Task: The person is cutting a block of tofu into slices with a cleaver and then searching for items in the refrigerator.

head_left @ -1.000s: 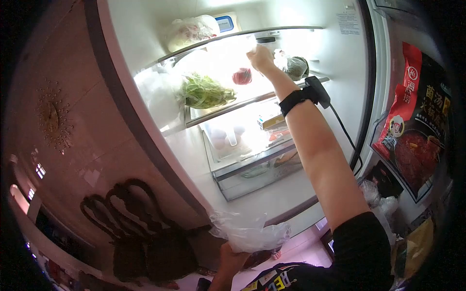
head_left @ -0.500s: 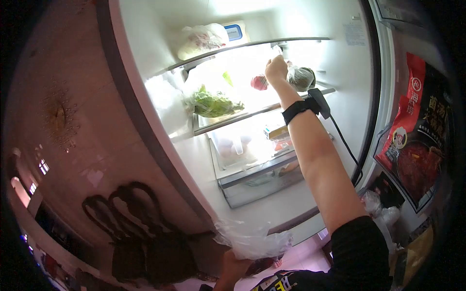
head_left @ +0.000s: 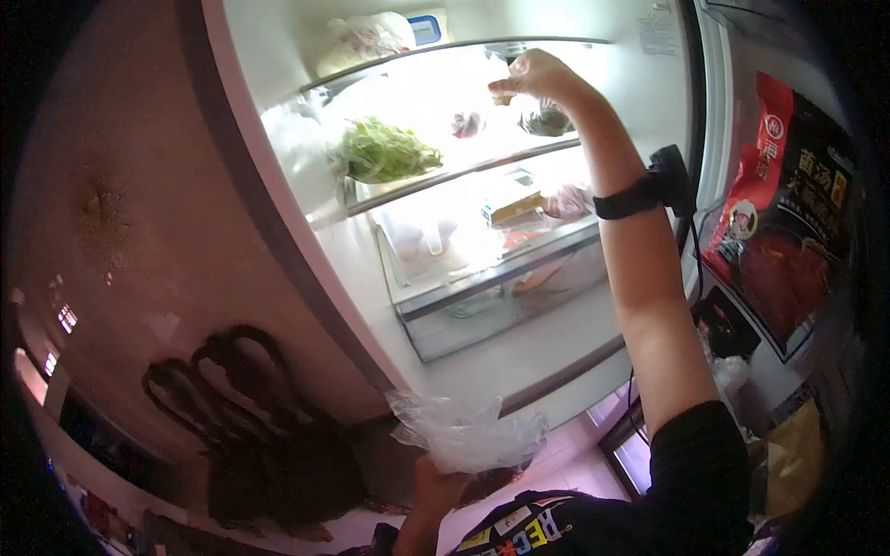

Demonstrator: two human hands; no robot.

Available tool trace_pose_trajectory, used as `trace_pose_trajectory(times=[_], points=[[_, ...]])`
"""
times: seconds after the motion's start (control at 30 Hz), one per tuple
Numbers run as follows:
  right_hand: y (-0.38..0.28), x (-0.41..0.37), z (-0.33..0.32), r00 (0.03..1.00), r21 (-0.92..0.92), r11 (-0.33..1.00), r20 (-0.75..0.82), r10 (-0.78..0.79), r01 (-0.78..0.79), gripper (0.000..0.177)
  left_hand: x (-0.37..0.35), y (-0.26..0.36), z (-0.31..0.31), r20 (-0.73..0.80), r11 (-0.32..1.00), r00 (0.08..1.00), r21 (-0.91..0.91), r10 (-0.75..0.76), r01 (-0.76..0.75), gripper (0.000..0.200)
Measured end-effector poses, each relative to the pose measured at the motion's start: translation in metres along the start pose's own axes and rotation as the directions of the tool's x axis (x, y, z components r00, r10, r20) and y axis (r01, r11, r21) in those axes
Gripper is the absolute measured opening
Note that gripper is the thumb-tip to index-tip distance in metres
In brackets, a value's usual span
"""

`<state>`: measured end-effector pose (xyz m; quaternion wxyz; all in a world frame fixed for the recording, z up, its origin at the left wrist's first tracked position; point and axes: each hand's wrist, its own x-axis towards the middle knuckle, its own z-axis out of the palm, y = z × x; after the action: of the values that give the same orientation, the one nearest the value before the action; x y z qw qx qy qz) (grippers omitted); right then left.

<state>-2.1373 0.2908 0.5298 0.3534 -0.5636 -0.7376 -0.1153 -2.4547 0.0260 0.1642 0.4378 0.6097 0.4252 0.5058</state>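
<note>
My right hand (head_left: 536,78) is inside the lit fridge, just under the upper glass shelf. Its fingers are bent together and point left; what they pinch is lost in the glare. Directly below it sits a dark round item in clear plastic (head_left: 544,118), with a reddish wrapped item (head_left: 466,123) to the left. Leafy greens (head_left: 389,150) lie farther left on the same shelf. Low in the view, my left hand (head_left: 439,484) is closed on a crumpled clear plastic bag (head_left: 473,434), outside the fridge.
A white bag (head_left: 369,37) and a blue-rimmed container (head_left: 425,31) stand on the upper shelf. Below are a yellow box (head_left: 513,209) and a clear drawer (head_left: 501,301). The door at right holds a red and black package (head_left: 788,213). Dark chairs (head_left: 269,445) stand lower left.
The view has shifted, so the fridge contents appear higher and slightly left. My right wrist has lifted and turned, its fingers now pointing left. My left hand still holds the bag.
</note>
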Motion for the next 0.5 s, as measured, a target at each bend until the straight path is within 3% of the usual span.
trace_pose_trajectory(times=[0.03, 0.1, 0.17, 0.23, 0.3, 0.43, 0.5], points=[[0.0, -0.01, -0.008, 0.995, -0.063, 0.998, -0.1, 0.005, -0.011, 0.049, -0.001, 0.002, 0.0, 0.012, 1.0, 1.0, -0.009, -0.01, 0.011, 0.026], [-0.001, -0.039, -0.018, 0.962, -0.011, 0.994, -0.253, 0.102, -0.108, 0.043, -0.003, 0.007, 0.0, 0.025, 0.994, 0.999, 0.111, 0.02, -0.023, 0.026], [0.001, -0.06, -0.015, 0.926, -0.013, 0.989, -0.354, 0.13, -0.144, 0.041, -0.004, 0.006, 0.003, 0.028, 0.999, 0.999, 0.049, 0.018, -0.019, 0.027], [-0.002, -0.073, -0.004, 0.925, 0.015, 0.982, -0.331, 0.185, -0.191, 0.034, -0.006, 0.006, 0.005, 0.025, 1.0, 1.0, -0.011, 0.017, -0.017, 0.028], [0.003, -0.081, 0.017, 0.894, 0.02, 0.979, -0.406, 0.191, -0.201, 0.026, -0.008, 0.008, 0.0, 0.118, 0.995, 0.991, 0.086, -0.063, 0.053, 0.03], [0.026, -0.098, 0.055, 0.869, -0.033, 0.905, -0.294, 0.397, -0.425, 0.028, -0.014, 0.01, 0.004, 0.098, 1.0, 0.995, 0.004, 0.016, -0.016, 0.031], [0.044, -0.113, 0.09, 0.857, -0.115, 0.88, -0.316, 0.407, -0.461, 0.03, -0.018, 0.008, 0.002, 0.071, 0.993, 0.997, 0.114, -0.016, 0.008, 0.031]])
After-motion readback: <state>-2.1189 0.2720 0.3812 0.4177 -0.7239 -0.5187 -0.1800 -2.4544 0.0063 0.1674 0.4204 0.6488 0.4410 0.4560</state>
